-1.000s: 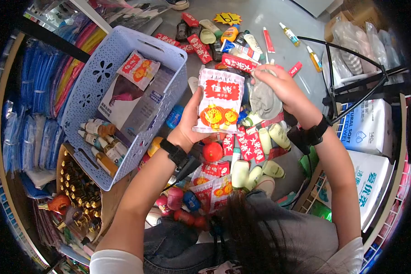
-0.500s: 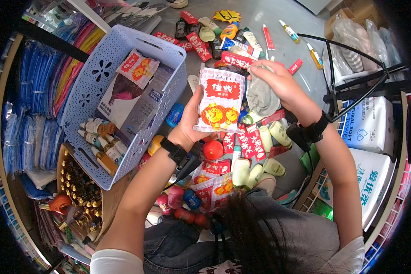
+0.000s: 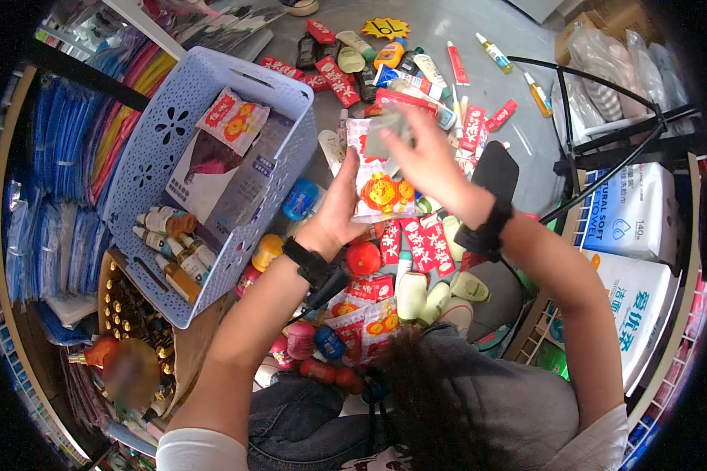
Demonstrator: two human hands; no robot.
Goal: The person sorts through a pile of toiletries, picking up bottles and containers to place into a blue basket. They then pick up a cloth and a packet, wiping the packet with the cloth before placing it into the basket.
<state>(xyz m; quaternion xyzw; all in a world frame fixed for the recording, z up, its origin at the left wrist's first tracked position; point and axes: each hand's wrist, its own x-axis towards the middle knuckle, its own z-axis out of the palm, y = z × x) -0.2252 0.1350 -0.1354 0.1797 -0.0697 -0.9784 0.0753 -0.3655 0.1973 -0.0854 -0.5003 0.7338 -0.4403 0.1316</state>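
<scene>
My left hand [image 3: 339, 206] grips the red-and-white packet [image 3: 381, 192] by its edge (light, crinkly, probably slippery). My right hand [image 3: 420, 157] pinches a soft grey cloth [image 3: 385, 133] against it.

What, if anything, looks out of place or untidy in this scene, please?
Small bottles, tubes and red packets lie strewn loose across the grey floor beside the lavender basket. The left hand holds a red-and-white packet; the right hand rubs it with a grey cloth.

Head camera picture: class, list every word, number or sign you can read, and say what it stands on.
"SOFT TOWEL": white tissue pack at right.
"140": same pack.
Red and white packet in the hands: print too blurred.
Yellow star tag: number unclear.
Red sachets: characters too small.
</scene>
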